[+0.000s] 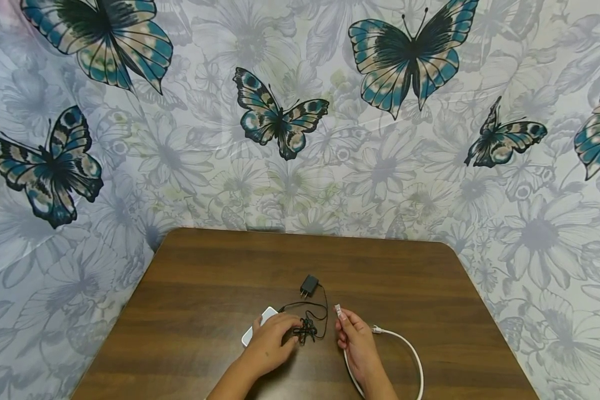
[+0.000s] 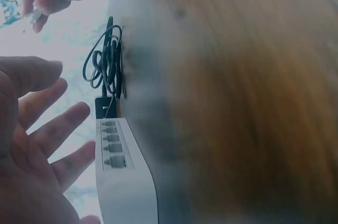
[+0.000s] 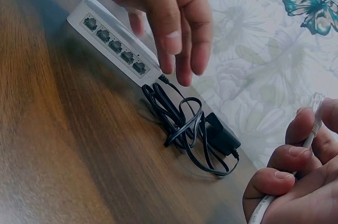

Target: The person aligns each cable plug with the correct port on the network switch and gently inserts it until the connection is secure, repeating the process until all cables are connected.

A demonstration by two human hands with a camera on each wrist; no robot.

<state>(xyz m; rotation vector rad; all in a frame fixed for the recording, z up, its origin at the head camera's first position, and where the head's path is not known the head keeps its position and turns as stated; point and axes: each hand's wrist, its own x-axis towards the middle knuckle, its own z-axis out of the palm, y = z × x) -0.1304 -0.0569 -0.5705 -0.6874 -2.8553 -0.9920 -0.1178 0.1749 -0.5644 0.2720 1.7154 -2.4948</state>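
Note:
A white network switch (image 3: 108,49) with a row of several ports sits on the wooden table, its ports facing the right hand's side. My left hand (image 1: 272,338) hovers at the switch with fingers spread and loosely bent, holding nothing; in the head view it covers much of the switch. My right hand (image 1: 358,340) pinches a white Ethernet cable (image 1: 416,355) just behind its clear plug (image 3: 317,101), which points up and away. The cable runs down through the palm and loops round to the right, its other plug (image 1: 376,329) showing beside that hand.
A black power cord (image 1: 306,330), bundled, lies right of the left hand and joins the switch's end. Its black adapter (image 1: 309,285) rests farther back, prongs toward me. Behind the brown table (image 1: 220,266) hangs a butterfly-patterned backdrop (image 1: 290,189).

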